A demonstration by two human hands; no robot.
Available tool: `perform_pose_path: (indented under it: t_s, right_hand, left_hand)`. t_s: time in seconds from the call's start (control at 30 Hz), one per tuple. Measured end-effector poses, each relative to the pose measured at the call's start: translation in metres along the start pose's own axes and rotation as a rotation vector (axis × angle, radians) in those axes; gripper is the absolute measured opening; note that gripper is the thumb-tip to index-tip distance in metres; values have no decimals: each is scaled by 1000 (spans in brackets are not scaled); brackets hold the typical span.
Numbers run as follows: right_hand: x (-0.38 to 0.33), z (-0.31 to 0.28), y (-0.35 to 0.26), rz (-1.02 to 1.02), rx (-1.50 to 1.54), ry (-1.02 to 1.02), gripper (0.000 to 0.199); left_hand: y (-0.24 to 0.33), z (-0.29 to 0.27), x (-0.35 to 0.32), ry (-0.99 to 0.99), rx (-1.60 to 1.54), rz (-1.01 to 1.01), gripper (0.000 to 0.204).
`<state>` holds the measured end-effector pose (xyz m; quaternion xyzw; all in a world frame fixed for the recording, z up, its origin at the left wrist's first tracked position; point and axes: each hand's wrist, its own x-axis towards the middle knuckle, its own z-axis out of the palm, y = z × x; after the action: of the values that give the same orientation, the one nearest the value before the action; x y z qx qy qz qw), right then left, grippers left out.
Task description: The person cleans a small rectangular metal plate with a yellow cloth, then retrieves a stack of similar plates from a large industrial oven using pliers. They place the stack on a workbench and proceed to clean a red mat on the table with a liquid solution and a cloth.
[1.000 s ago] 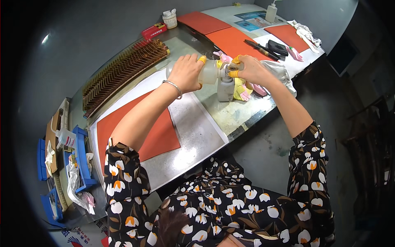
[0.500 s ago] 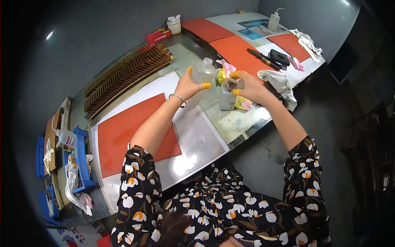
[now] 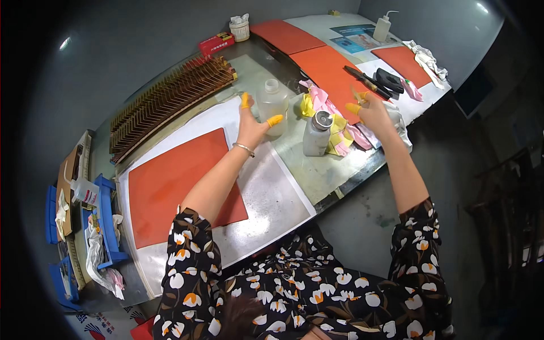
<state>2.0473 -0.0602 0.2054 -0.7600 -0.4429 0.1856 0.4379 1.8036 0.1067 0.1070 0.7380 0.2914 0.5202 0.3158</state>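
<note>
Beside a translucent, uncapped plastic bottle [image 3: 272, 102], my left hand [image 3: 253, 128] is open, with thumb and forefinger spread. Its thumb lies in front of the bottle's lower side; any contact by the other fingers is hidden. Yellow finger cots cover the fingertips of both hands. To the right, my right hand [image 3: 375, 116] is raised over crumpled cloths, its fingers drawn together around a small pale thing too blurred to name. Between the hands stands a bottle with a round metal top [image 3: 317, 135]. Pink and yellow cloths [image 3: 340, 134] lie against it.
A red-orange mat [image 3: 184, 184] lies on a white sheet at the left. Behind it is a long rack of brown slats [image 3: 173, 105]. Dark-handled tools [image 3: 371, 82] rest on an orange mat at the right. Blue bins [image 3: 107, 226] and a squeeze bottle [image 3: 85, 191] sit far left.
My right hand has left the metal-topped bottle and moved right, over the cloths. My left hand and the translucent bottle have shifted slightly left. The metal-topped bottle is now fully visible.
</note>
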Motion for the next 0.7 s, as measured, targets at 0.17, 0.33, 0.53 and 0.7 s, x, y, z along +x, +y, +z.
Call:
perform_pose_path:
  t_s: [0.17, 0.33, 0.53, 0.7]
  right_hand:
    - [108, 11, 64, 6, -331, 63, 21]
    - [136, 41, 92, -283, -627, 278, 20]
    - [48, 42, 45, -647, -98, 5, 39]
    - [-34, 48, 37, -373, 431, -313, 57]
  left_hand:
    - [65, -22, -39, -107, 122, 158, 63]
    - [87, 14, -67, -379, 37, -15, 65]
    - [90, 53, -67, -318, 56, -158, 87]
    - [93, 75, -60, -274, 12, -271, 79]
